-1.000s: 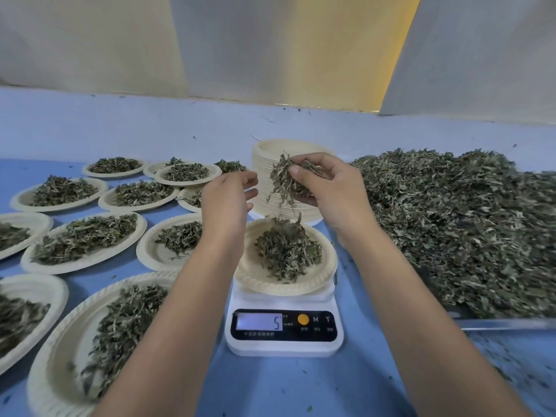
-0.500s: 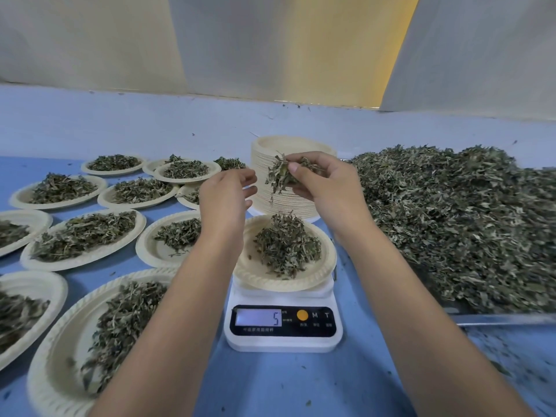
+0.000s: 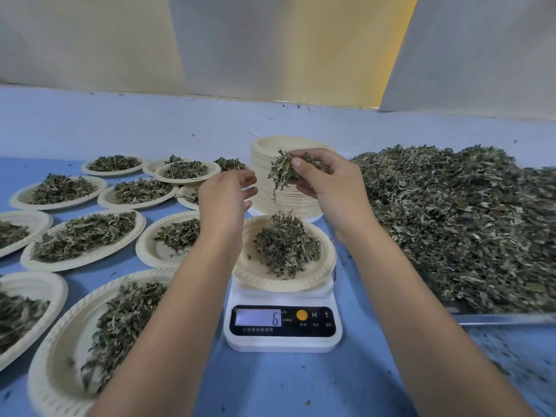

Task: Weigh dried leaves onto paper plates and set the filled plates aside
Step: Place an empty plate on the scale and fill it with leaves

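Many filled plates left of scale

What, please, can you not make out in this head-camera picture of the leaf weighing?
Head view:
- The small print beneath the display of the white digital scale is too small to read.
- The filled cream paper plate beside the scale is partly hidden by the left hand and forearm.
- The large heap of dried green leaves is cut off by the right edge.
- The cream paper plates at the left edge are cut off by the frame.

A herb-packing workroom: digital scale, heaped dried leaves, many filled plates.
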`<state>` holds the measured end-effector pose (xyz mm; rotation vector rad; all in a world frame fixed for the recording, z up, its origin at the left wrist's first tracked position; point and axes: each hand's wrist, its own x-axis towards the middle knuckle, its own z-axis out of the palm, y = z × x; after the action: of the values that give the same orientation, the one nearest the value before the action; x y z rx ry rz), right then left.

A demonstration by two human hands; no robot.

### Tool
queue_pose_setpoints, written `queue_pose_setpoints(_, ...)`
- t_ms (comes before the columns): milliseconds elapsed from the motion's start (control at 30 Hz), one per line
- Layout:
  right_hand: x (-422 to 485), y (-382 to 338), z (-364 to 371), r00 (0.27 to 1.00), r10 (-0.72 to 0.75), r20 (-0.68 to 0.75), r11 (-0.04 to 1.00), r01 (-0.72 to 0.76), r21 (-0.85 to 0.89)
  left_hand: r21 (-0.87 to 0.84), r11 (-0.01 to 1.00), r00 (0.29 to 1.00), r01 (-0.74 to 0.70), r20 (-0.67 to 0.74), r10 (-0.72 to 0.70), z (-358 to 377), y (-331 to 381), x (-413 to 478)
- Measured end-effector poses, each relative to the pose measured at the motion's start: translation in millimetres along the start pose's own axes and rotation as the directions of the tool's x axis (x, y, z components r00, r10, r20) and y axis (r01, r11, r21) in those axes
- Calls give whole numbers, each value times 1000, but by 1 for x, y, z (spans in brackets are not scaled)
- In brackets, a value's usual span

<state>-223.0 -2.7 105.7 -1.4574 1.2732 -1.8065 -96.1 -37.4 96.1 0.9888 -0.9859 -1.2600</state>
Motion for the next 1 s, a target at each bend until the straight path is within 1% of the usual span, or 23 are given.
queue_pose_setpoints(167,-2,1,1,1000,16,0,999,-16,-32,-7,1000,1000,6,-6,-6,-1,0,0)
queue_pose_setpoints(467,-1,1,0,998,49,27,999,-50,9,-12,1000,1000,13,-13,-14,-2,1,1)
queue_pose_setpoints(500,-1,2,0,998,48,31,999,-47,-18,-11,1000,1000,14,-14,-14,-3,1,1)
queue_pose_setpoints(633,-3,5,1,995,32,95,974,-10,-227,-11,1000,1000,15,-19,-15,-3,1,1)
queue_pose_setpoints(700,-4,6,2,994,27,103,968,0,-252,-13,1000,1000,16,-18,-16,-4,1,1)
queue_pose_setpoints(833,-4,5,2,997,8,78,973,11,-231,-13,1000,1000,17,-16,-17,-5,2,0)
queue_pose_setpoints(1000,-5,1,1,996,54,74,988,-42,-149,-17,1000,1000,22,-16,-22,-5,3,0)
